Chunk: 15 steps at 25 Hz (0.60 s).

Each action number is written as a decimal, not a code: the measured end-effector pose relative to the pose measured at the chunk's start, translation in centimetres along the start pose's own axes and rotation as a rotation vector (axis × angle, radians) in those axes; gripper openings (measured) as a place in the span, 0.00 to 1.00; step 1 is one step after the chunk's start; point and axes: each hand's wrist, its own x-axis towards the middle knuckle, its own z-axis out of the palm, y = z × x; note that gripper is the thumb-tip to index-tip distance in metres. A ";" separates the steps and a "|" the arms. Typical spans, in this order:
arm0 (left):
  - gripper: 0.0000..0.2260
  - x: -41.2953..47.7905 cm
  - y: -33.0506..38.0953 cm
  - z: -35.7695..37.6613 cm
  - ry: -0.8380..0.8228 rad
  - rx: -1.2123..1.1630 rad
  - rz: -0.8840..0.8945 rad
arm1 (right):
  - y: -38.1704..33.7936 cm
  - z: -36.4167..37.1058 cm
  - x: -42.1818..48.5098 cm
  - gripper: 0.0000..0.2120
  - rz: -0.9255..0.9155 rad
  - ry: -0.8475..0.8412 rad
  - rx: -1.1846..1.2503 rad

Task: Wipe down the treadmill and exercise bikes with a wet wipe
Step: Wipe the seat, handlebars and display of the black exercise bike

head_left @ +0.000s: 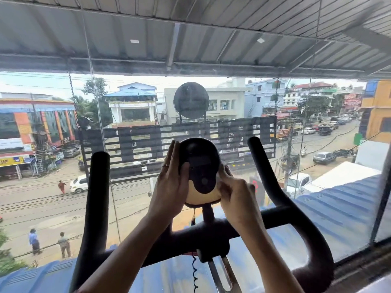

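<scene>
One wide-angle camera on the person's head looks forward and slightly down, close over an exercise bike's handlebars (97, 197), with the console (202, 163) near, at frame centre. It faces a glass window (131, 210) onto a street (42, 208) far below; a metal roof (190, 28) fills the upper frame.

Open gaps lie between the console (201, 166) and handlebar prongs (96, 187); window glass (306, 187) behind.

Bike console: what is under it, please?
A black post joins the console to the handlebar; a cord hangs beside it. The right hand covers the console's lower right edge.
</scene>
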 end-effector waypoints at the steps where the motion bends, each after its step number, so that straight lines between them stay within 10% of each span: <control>1: 0.25 -0.1 -0.1 0.0 0.007 0.013 0.006 | 0.4 -0.9 -0.2 0.16 -0.003 -0.016 -0.012; 5: 0.24 0.1 0.1 0.1 0.048 0.250 0.207 | 2.4 -3.2 3.6 0.14 0.064 0.126 -0.014; 9: 0.21 -0.3 2.1 1.4 -0.038 0.398 0.363 | 2.9 -1.0 6.3 0.17 0.001 -0.269 0.080; 15: 0.20 -1.3 1.5 2.1 -0.074 0.512 0.422 | 6.3 -3.7 0.2 0.10 -0.018 -0.218 -0.200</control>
